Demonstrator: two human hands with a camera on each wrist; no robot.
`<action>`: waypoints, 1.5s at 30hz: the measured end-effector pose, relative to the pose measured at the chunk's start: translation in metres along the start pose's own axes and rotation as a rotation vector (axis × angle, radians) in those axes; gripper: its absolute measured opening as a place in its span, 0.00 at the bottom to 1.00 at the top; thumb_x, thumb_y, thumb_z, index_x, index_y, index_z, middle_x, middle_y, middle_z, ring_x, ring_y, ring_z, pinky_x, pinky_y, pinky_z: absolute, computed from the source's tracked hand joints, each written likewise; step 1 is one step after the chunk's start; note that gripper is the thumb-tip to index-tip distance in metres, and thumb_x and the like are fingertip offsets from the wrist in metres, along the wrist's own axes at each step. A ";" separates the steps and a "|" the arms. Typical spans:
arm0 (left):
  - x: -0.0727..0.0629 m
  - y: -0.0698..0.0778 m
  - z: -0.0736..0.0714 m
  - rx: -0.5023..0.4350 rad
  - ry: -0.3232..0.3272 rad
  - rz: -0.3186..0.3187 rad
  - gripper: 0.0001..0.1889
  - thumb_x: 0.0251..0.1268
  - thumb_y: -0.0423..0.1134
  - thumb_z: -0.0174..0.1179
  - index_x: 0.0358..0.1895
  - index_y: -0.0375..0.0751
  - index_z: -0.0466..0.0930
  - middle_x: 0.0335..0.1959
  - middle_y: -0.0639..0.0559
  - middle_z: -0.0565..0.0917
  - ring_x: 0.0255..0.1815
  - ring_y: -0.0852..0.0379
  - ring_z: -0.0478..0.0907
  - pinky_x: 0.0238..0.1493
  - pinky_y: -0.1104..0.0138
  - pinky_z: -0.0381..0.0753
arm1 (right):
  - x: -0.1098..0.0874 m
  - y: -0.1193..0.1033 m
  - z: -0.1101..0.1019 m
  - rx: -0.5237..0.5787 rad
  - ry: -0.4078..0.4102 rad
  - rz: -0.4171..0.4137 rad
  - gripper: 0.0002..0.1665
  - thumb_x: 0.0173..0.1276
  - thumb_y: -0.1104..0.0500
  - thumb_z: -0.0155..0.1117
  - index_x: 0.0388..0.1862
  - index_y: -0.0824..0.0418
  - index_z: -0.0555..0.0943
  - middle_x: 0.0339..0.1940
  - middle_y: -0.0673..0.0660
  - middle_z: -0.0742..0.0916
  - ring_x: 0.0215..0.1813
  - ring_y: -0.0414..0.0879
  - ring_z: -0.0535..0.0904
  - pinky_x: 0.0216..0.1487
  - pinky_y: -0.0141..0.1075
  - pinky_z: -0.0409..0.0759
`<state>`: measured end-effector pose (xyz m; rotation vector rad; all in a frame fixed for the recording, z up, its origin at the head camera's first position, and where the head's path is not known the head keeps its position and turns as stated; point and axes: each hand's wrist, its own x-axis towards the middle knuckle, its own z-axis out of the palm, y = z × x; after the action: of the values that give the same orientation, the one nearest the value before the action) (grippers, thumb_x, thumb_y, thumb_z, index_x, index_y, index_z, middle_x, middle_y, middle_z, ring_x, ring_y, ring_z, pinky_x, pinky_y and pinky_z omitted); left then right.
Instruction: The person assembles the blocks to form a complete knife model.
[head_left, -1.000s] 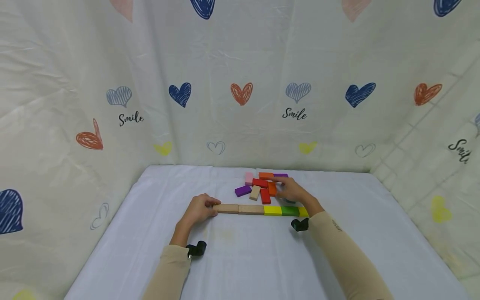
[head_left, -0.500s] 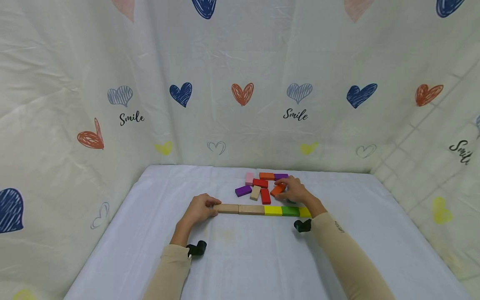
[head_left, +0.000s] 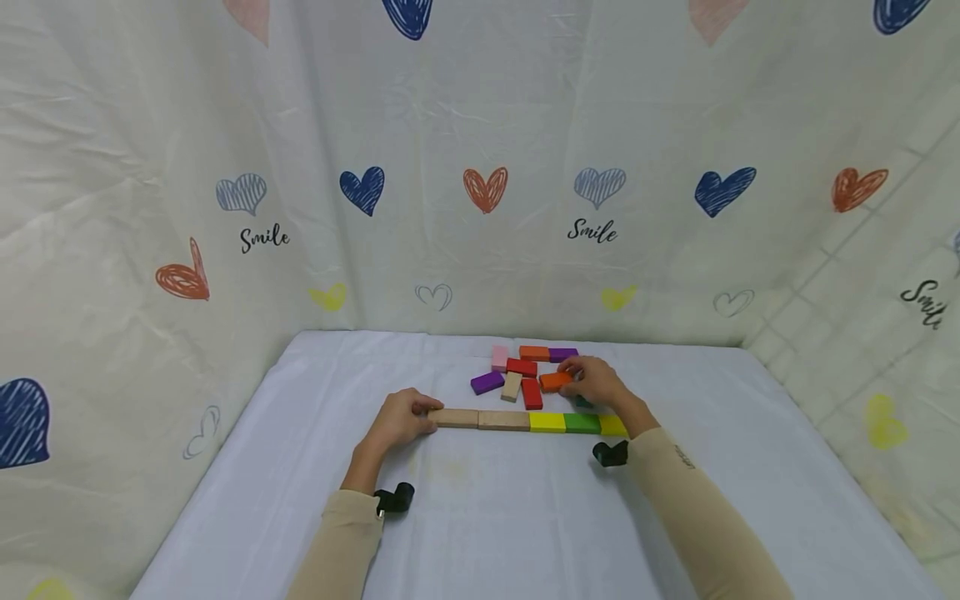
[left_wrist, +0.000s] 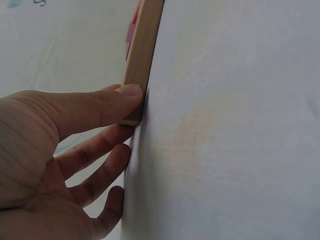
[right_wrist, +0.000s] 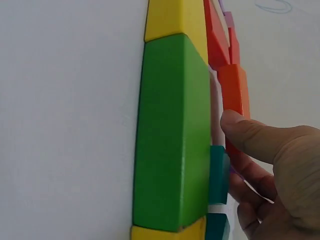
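Note:
A row of blocks lies across the table: two plain wooden blocks, then a yellow block (head_left: 547,422), a green block (right_wrist: 162,135) and another yellow block (head_left: 612,426). At the row's left end my left hand (head_left: 401,417) pinches the end wooden block (left_wrist: 142,55) between thumb and index finger, its other fingers loosely bent. Behind the row, my right hand (head_left: 597,382) holds an orange block (right_wrist: 233,87) between thumb and fingers; that block lies crosswise in the head view. Close to this hand are teal blocks (right_wrist: 218,175), partly hidden in the head view.
Loose blocks lie behind the row: a pink block (head_left: 500,358), a purple block (head_left: 487,382), a plain block (head_left: 512,387), red blocks (head_left: 532,393), and at the back another orange block (head_left: 534,353) beside a purple one. A printed curtain (head_left: 480,108) rises behind the white-covered table (head_left: 480,517).
My right hand has shifted slightly right and turned the orange block from lengthwise to crosswise, away from the red blocks. The left hand stays at the row's end.

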<state>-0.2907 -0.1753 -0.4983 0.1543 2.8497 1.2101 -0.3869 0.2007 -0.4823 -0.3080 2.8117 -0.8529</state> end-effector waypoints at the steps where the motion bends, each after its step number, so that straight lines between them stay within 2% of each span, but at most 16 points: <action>1: 0.000 0.000 0.000 0.001 0.000 0.002 0.17 0.53 0.32 0.76 0.47 0.51 0.92 0.44 0.52 0.86 0.47 0.53 0.77 0.54 0.54 0.78 | -0.001 0.000 -0.001 0.013 0.007 0.001 0.21 0.68 0.58 0.72 0.59 0.56 0.81 0.58 0.63 0.84 0.56 0.58 0.77 0.62 0.52 0.79; 7: 0.001 -0.001 0.000 0.002 0.003 0.000 0.17 0.54 0.31 0.76 0.47 0.50 0.92 0.44 0.53 0.86 0.47 0.53 0.78 0.55 0.53 0.78 | -0.012 -0.002 -0.013 0.052 0.067 -0.026 0.21 0.69 0.59 0.71 0.60 0.56 0.81 0.60 0.64 0.84 0.55 0.58 0.80 0.61 0.51 0.81; 13: 0.000 0.000 0.000 0.003 -0.003 0.007 0.17 0.54 0.31 0.76 0.48 0.50 0.92 0.44 0.52 0.86 0.48 0.52 0.78 0.55 0.52 0.79 | -0.026 -0.001 -0.021 0.045 0.123 -0.069 0.22 0.67 0.58 0.73 0.59 0.57 0.83 0.55 0.63 0.86 0.49 0.55 0.82 0.56 0.49 0.83; 20: 0.000 -0.002 0.000 0.006 0.004 0.006 0.17 0.54 0.31 0.76 0.47 0.51 0.92 0.43 0.53 0.85 0.48 0.53 0.79 0.54 0.53 0.78 | -0.046 0.005 -0.022 0.069 0.141 -0.101 0.22 0.66 0.56 0.75 0.57 0.57 0.84 0.51 0.61 0.87 0.47 0.53 0.83 0.53 0.47 0.85; 32: 0.001 -0.001 0.000 0.004 0.004 -0.013 0.16 0.55 0.32 0.75 0.48 0.52 0.92 0.44 0.53 0.85 0.48 0.53 0.77 0.55 0.53 0.77 | -0.080 0.006 -0.006 0.113 0.121 -0.129 0.22 0.61 0.50 0.79 0.54 0.53 0.87 0.46 0.56 0.88 0.42 0.48 0.81 0.40 0.34 0.82; 39: 0.001 -0.002 0.001 0.014 0.005 -0.009 0.17 0.54 0.32 0.76 0.48 0.52 0.92 0.44 0.54 0.86 0.47 0.54 0.76 0.54 0.54 0.77 | -0.090 0.000 0.009 0.090 0.089 -0.145 0.22 0.61 0.50 0.78 0.54 0.53 0.87 0.44 0.53 0.88 0.40 0.45 0.81 0.40 0.32 0.83; 45: 0.000 -0.001 0.001 0.011 0.005 0.002 0.17 0.53 0.31 0.76 0.48 0.50 0.92 0.43 0.53 0.86 0.47 0.53 0.76 0.53 0.54 0.77 | -0.093 -0.009 0.019 0.113 0.065 -0.154 0.23 0.60 0.53 0.79 0.54 0.55 0.87 0.43 0.52 0.89 0.38 0.43 0.80 0.39 0.28 0.82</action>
<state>-0.2910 -0.1754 -0.4994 0.1540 2.8615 1.1970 -0.2914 0.2071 -0.4818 -0.4924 2.8129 -1.0684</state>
